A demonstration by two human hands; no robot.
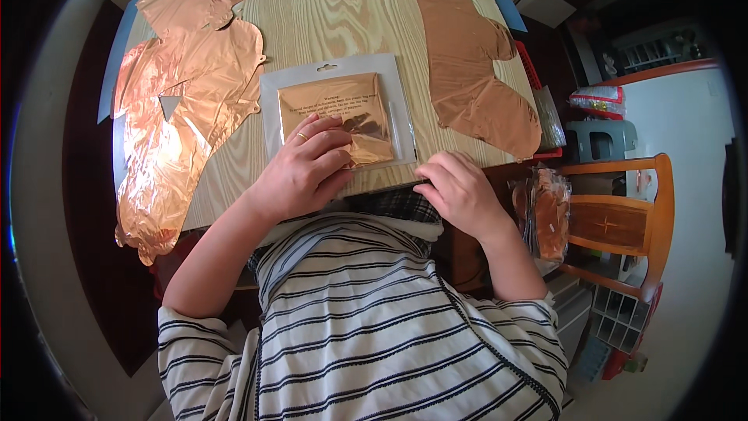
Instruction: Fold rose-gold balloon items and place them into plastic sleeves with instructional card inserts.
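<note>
A clear plastic bag [403,121] with a hang hole lies at the table's near edge. Inside is a folded rose-gold foil balloon [331,92], with dark printing showing on the front. My left hand [308,165], a ring on one finger, holds the bag's lower part, its bent fingers on top and its thumb low at the near edge. Just off the bag's lower right corner, my right hand [461,193] has its fingers bent and its thumb and forefinger close together. Whatever may be between those fingertips is too small to make out.
Flat foil balloons lie on both sides of the wood-grain table [335,15]: a shiny crumpled one [183,101] left, a duller one [471,54] right. Packaged foil [549,214] sits by a wooden chair [623,222] at right. A grey-green plastic stool [600,144] stands beyond.
</note>
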